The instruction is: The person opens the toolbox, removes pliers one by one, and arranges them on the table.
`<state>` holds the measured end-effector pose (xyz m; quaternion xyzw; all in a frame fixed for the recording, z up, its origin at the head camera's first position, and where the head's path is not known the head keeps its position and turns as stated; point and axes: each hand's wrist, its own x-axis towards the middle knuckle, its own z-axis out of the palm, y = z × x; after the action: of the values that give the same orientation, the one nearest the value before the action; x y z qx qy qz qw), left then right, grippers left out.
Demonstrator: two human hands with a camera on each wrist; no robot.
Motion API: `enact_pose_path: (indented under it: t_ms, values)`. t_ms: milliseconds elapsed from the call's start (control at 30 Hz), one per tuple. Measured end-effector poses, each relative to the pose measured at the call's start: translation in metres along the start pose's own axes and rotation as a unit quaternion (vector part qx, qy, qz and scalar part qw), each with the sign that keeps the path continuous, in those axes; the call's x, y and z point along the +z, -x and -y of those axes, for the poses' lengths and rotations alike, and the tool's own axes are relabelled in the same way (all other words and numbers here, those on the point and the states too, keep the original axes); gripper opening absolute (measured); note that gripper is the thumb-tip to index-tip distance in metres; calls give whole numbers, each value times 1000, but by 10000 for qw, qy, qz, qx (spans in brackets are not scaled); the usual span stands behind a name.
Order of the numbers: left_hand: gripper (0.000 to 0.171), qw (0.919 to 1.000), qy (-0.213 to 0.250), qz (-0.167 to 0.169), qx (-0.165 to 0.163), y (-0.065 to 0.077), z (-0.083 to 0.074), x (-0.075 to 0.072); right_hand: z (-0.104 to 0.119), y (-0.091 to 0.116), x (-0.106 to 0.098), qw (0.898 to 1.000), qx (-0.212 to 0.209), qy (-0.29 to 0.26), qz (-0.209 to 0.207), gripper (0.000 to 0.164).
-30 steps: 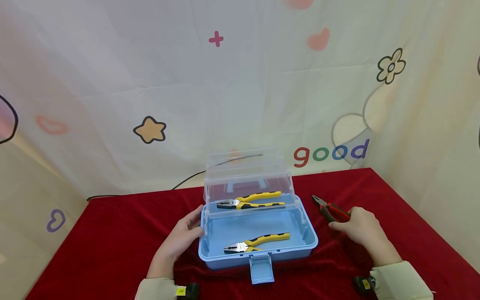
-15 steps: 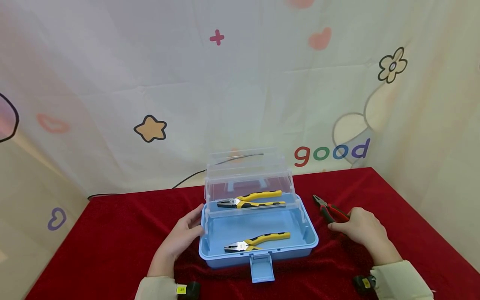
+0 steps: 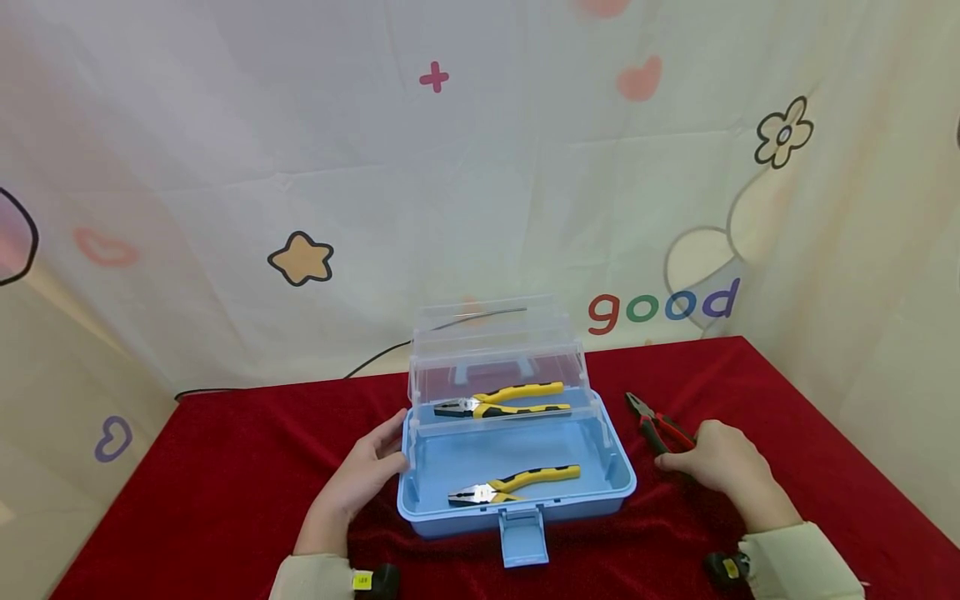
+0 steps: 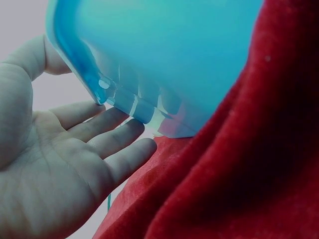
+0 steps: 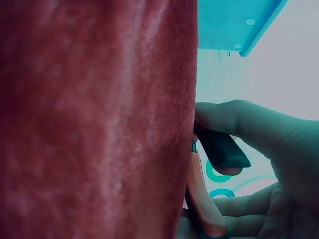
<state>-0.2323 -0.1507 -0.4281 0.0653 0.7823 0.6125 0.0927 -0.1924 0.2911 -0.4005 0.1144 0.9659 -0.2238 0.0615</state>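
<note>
A light blue toolbox [image 3: 517, 504] lies with its clear lid [image 3: 498, 350] raised. My left hand [image 3: 367, 467] holds its left side, thumb at the rim; the left wrist view has the fingers [image 4: 117, 137] fairly straight along the outer wall. Right of the box, my right hand [image 3: 727, 462] grips a pair of pliers [image 3: 647, 412] by the handles, its nose pointing away to the back left. The right wrist view shows the thumb on a dark handle [image 5: 224, 149] and fingers by the red handle [image 5: 203, 196].
Yellow-and-black pliers [image 3: 536, 477] lie in the box near its front wall, and another yellow-handled pair [image 3: 517, 410] shows at the back by the lid. The blue latch [image 3: 523, 537] hangs down in front. Red cloth [image 3: 247, 475] covers the table; a printed curtain [image 3: 480, 167] hangs behind.
My right hand has shifted slightly over the handles, and the red-and-green pliers have turned a little, their handles coming slightly nearer. The left hand and the toolbox stay in place.
</note>
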Motion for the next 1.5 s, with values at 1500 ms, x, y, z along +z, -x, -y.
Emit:
enact_pose_path:
  t_ms: [1500]
  values:
    - [79,10000,36,22,7,3,-5,0,5,4,3,9996,0,189,204,46]
